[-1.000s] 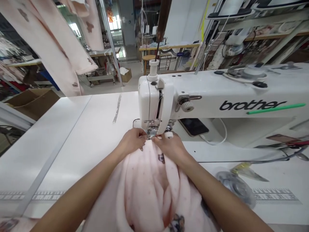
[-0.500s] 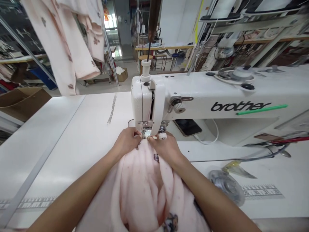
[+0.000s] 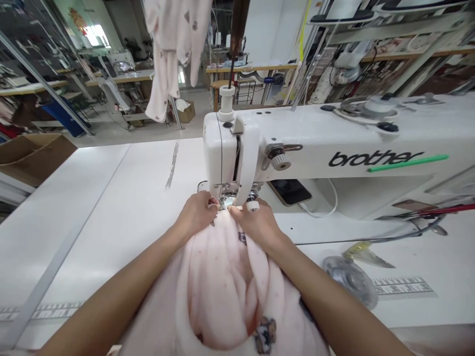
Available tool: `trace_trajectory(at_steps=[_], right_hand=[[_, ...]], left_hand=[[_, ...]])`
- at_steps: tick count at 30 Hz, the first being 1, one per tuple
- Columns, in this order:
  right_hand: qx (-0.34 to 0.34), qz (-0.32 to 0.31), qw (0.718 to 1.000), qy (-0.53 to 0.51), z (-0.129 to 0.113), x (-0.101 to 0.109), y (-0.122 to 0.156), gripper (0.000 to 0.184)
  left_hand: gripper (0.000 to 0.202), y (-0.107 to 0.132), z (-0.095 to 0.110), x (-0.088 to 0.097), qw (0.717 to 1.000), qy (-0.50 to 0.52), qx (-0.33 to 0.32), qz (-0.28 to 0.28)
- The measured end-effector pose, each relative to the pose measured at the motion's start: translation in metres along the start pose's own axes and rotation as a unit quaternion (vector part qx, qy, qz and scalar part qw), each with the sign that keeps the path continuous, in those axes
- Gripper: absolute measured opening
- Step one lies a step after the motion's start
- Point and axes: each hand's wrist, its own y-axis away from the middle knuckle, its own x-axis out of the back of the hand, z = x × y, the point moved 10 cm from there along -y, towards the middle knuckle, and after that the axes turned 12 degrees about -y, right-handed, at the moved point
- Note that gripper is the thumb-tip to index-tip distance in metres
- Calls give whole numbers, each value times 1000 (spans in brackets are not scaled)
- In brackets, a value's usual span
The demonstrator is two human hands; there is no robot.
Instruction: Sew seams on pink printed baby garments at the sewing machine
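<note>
Pink fabric (image 3: 218,277) runs lengthwise from the sewing machine (image 3: 215,143) toward the near edge of the bench (image 3: 129,212); your left hand (image 3: 197,215) and right hand (image 3: 259,223) flank its far end, equally near, each grip narrow, pinching it.

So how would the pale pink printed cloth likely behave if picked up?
Probably floppy: the cloth drapes in loose folds near the left hand and right hand. It might catch if lifted, since its far end reaches the white sewing machine.
</note>
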Motion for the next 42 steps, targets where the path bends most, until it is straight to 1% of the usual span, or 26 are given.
trace_trajectory(at_steps=[5,8,12,22,26,30,35,38,42], right_hand=[[10,6,1000,-22,0,0,1,15],[8,14,999,-27,1,1,0,14],[6,16,1000,-19,2,0,-2,15],[4,13,1000,12,2,-4,-3,19],[2,13,1000,8,1,-6,-5,17],[11,9,1000,-25,1,0,-1,19],[46,-25,994,-91,6,5,4,25],[48,-25,993,-103,12,5,2,29],[48,-23,993,-106,15,2,-2,29]], left_hand=[[18,4,5,5,999,-27,6,17],[15,5,7,8,999,-45,9,30],[10,3,7,10,997,-61,11,43],[10,2,14,16,995,-78,4,63],[12,0,14,14,997,-61,-17,45],[11,-1,12,13,998,-44,-32,39],[10,-2,10,12,999,-26,-31,29],[11,-3,10,11,999,-9,-28,21],[11,-3,9,8,999,8,-31,10]])
